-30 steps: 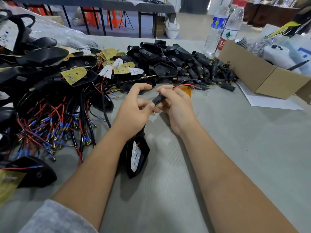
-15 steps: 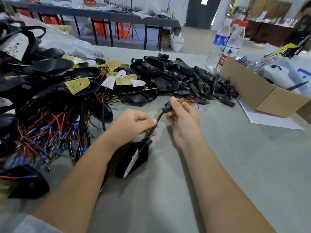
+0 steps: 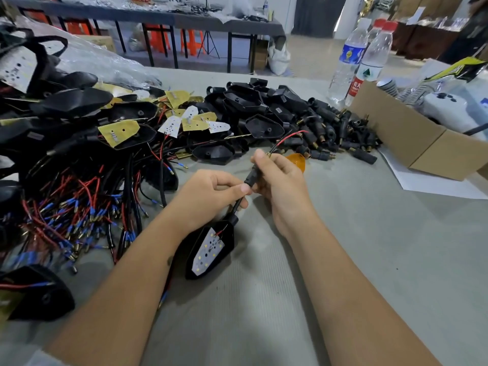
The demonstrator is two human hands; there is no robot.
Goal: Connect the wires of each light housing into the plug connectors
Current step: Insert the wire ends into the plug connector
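A black light housing [image 3: 227, 241] with a white LED board [image 3: 208, 250] hangs tilted just above the table, below my hands. Its black cable [image 3: 239, 204] runs up into a black plug connector [image 3: 254, 176]. My left hand [image 3: 211, 194] pinches the cable just below the connector. My right hand [image 3: 280, 180] grips the connector, thumb on top. Red and black wires [image 3: 289, 137] with a brass tip stick out past my right fingers. An orange lens [image 3: 297, 159] lies behind my right hand.
Wired housings [image 3: 79, 159] with red, black and blue-tipped wires fill the left of the table. Empty housings and plug connectors [image 3: 317, 128] are heaped at the back. A cardboard box [image 3: 412, 138], paper sheet [image 3: 435, 183] and two water bottles [image 3: 356, 62] stand right.
The housing has swung so its white LED board faces me. My hands have drawn close together again, the left pinching the cable just under the connector. The red and black wires now stick out further.
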